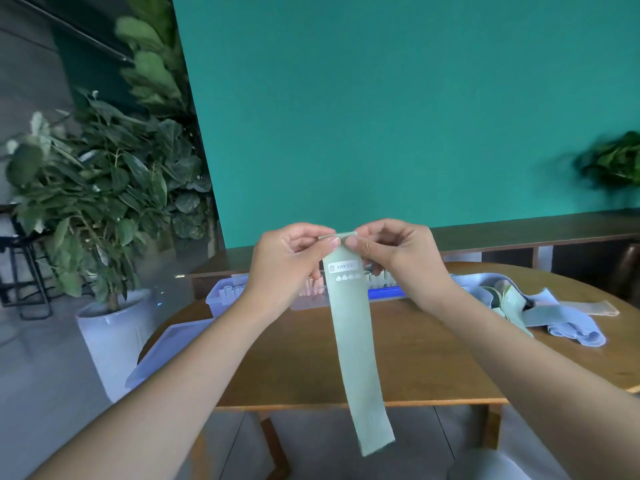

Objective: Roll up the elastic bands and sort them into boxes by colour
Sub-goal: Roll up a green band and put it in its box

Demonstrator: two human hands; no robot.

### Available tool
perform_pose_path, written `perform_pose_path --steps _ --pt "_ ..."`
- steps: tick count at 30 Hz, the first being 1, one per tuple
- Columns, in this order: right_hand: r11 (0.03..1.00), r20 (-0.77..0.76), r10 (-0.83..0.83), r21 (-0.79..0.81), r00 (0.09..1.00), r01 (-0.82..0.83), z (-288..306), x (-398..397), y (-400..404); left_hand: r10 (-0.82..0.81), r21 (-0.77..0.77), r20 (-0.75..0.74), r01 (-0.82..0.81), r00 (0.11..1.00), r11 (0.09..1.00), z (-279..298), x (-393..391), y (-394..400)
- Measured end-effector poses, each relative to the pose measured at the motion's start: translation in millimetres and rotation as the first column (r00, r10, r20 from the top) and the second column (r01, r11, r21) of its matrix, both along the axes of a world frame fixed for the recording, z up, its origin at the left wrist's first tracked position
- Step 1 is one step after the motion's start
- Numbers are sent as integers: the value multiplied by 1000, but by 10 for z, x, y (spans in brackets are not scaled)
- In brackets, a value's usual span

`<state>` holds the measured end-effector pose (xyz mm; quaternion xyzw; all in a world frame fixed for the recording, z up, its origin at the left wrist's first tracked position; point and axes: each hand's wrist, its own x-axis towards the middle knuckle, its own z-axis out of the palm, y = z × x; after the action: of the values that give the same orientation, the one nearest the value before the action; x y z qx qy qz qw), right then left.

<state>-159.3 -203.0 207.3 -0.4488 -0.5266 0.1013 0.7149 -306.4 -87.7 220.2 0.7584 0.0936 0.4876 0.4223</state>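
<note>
Head view showed both forearms reaching forward, and nearest of all was the loose bottom end of a pale green band (356, 341), which hung free below the hands and in front of the table edge. Its long axis ran almost straight up and down, leaning slightly so the lower end drifted toward the right-hand side; the printed label sat upside down just beneath the fingers. At the top, the left hand (291, 261) and the right hand (398, 258) met, each pinching a corner of the band's upper edge between thumb and curled fingers, so both were grasping the band and neither was free. With only the top edge held and the whole length dangling, the roll could start crooked: if one thumb led the other, the turns would likely spiral off to one side and come out as a cone, and the slack tail could swing or twist as rolling began. A weak pinch might also let the springy material slip loose. Just beyond the hands lay clear plastic boxes (227, 296) holding rolled bands, and farther to the right of the right hand sat a tangled pile of bands (540, 313) on the wooden table (415, 358).
</note>
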Motion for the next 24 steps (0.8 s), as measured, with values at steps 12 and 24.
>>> perform_pose_path --steps 12,24 --pt "960 101 -15 -276 995 42 -757 302 504 100 -50 -208 -112 973 992 -845 186 529" --pt "865 67 -23 -499 997 54 -1557 793 1303 88 -232 -365 -182 927 956 -1653 600 1280"
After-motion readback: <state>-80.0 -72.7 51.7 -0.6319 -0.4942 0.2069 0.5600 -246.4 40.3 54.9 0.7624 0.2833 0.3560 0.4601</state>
